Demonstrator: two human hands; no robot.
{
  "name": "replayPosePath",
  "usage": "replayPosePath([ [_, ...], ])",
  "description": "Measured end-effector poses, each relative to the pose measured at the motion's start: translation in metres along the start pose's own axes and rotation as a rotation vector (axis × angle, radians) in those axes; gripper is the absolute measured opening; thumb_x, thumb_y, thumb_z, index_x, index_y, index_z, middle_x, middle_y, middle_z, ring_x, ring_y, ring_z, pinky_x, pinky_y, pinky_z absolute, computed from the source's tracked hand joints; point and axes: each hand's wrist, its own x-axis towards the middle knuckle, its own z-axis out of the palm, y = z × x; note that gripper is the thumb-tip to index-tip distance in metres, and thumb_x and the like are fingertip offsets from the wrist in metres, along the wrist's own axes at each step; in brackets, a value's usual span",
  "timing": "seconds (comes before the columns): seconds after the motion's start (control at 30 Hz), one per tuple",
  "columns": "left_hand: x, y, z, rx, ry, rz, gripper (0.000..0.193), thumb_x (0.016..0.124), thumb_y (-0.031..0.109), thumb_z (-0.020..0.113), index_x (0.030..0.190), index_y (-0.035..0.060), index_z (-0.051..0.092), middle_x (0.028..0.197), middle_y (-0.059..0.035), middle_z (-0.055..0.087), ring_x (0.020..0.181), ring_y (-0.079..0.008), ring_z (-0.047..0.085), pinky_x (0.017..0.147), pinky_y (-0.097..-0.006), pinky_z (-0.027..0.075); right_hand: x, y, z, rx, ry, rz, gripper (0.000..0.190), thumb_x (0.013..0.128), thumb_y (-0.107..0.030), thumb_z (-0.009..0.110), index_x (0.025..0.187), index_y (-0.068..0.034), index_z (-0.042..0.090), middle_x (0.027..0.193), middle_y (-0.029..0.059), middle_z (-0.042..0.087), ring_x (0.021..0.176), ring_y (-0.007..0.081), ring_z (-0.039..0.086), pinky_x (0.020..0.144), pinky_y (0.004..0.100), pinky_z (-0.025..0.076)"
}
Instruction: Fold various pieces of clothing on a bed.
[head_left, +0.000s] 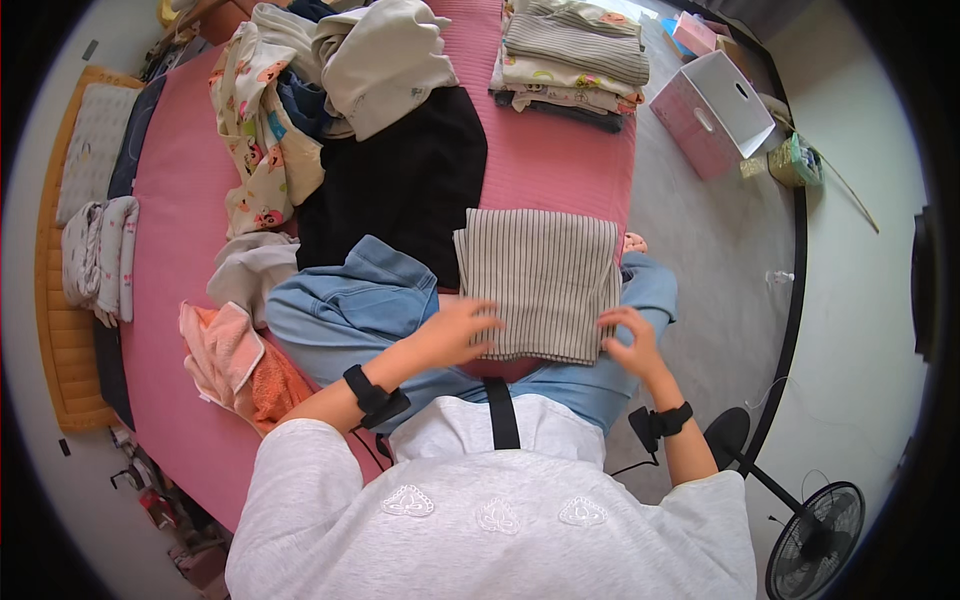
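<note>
A striped cloth garment (540, 277), folded into a rough square, lies before me across my lap and the edge of the pink bed cover. My left hand (461, 330) is over its lower left edge, fingers spread and slightly blurred. At the lower right edge is my right hand (630, 341), its thumb and fingers apart near the cloth; whether they touch it I cannot tell. Beyond my left knee a black garment (397, 172) is spread flat. White garments (386, 67) and a cartoon-print garment (255, 142) lie heaped past it.
A stack of folded clothes (570, 67) stands at the bed's far right. Orange towels (240, 360) lie left of my leg. On the floor to the right are a pink and white box (712, 112) and a black fan (814, 540). Folded bedding (101, 255) sits far left.
</note>
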Motion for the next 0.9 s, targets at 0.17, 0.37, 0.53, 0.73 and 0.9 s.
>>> replayPosePath([
  [0.17,0.018,-0.055,0.019,-0.281,0.477,-0.621,0.047,0.069,0.025,0.067,0.107,0.0018,0.050,0.106,-0.0191,0.052,0.098,-0.0301,0.052,0.082,-0.0373,0.043,0.022,0.051,0.011,0.409,0.342,0.661,0.031,0.075,-0.015,0.056,0.101,0.000,0.054,0.091,0.0070,0.059,0.087,0.0147,0.053,0.077,0.0242,0.041],
  [0.37,0.044,-0.067,0.031,-0.762,0.345,-1.016,0.064,0.073,0.033,0.066,0.116,-0.0061,0.041,0.108,-0.0153,0.053,0.099,-0.0205,0.052,0.084,-0.0311,0.041,0.041,0.064,0.026,0.598,0.257,0.829,0.053,0.072,-0.031,0.060,0.111,0.003,0.046,0.102,0.0097,0.054,0.091,0.0157,0.052,0.078,0.0261,0.040],
  [0.53,0.051,-0.047,0.045,-0.853,0.376,-0.933,0.056,0.070,0.029,0.068,0.109,-0.0063,0.046,0.106,-0.0171,0.055,0.094,-0.0215,0.055,0.081,-0.0286,0.042,0.040,0.045,0.033,0.695,0.172,0.906,0.057,0.069,-0.028,0.063,0.112,0.004,0.045,0.103,0.0104,0.054,0.093,0.0178,0.052,0.079,0.0276,0.041],
  [0.73,0.054,-0.047,0.042,-1.064,0.392,-0.927,0.044,0.075,0.021,0.064,0.109,-0.0032,0.049,0.101,-0.0126,0.058,0.089,-0.0193,0.057,0.080,-0.0291,0.043,0.044,0.024,0.038,0.736,0.116,0.973,0.051,0.063,-0.013,0.065,0.108,0.006,0.048,0.101,0.0115,0.056,0.088,0.0194,0.055,0.078,0.0290,0.042],
  [0.9,0.066,-0.014,-0.001,-1.199,0.365,-0.772,0.040,0.077,0.017,0.062,0.110,-0.0022,0.048,0.102,-0.0115,0.057,0.090,-0.0182,0.056,0.081,-0.0298,0.044,0.045,0.028,0.019,0.793,0.222,0.596,0.051,0.063,-0.011,0.064,0.107,0.007,0.046,0.100,0.0122,0.056,0.087,0.0180,0.055,0.076,0.0271,0.043],
])
